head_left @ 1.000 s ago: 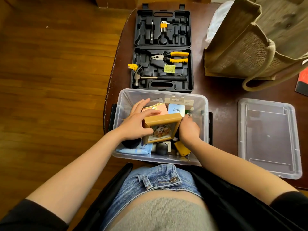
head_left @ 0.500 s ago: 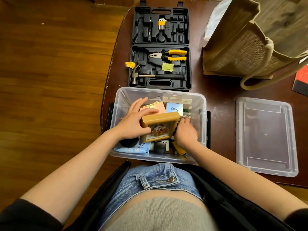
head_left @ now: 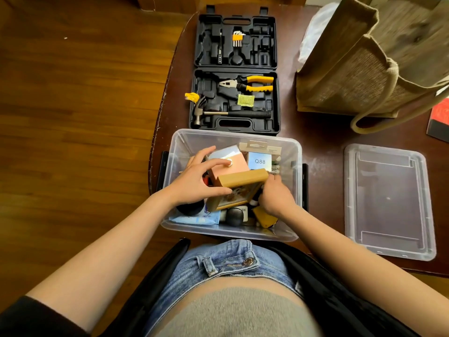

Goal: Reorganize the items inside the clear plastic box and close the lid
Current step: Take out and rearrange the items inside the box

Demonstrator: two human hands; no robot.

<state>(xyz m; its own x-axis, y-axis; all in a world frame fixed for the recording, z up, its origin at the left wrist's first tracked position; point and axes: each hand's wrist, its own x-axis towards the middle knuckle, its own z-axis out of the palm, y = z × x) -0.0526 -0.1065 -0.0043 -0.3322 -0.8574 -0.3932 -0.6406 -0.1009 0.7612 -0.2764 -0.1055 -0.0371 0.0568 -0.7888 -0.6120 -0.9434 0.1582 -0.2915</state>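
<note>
The clear plastic box [head_left: 298, 152] stands open at the table's near edge, full of small items. Its clear lid [head_left: 388, 203] lies flat on the table to the right. My left hand [head_left: 199, 181] holds a tan wooden picture frame [head_left: 243, 179] at its left side, thumb under it and fingers over a pink box [head_left: 233, 164] behind it. My right hand [head_left: 275, 195] reaches down beside the frame's right edge with curled fingers; what they hold is hidden. A white Q88 package [head_left: 260, 161], a blue packet [head_left: 194, 218], a black round object [head_left: 234, 216] and a yellow item [head_left: 263, 216] lie in the box.
An open black tool case [head_left: 235, 69] with pliers, hammer and hex keys lies behind the box. A jute bag [head_left: 374, 59] stands at the back right, a red-and-black book [head_left: 441, 122] at the right edge. The wooden floor lies to the left.
The frame has tilted more upright and shifted slightly right. My left fingers moved up onto the pink box. My right hand slid deeper along the frame's right edge.
</note>
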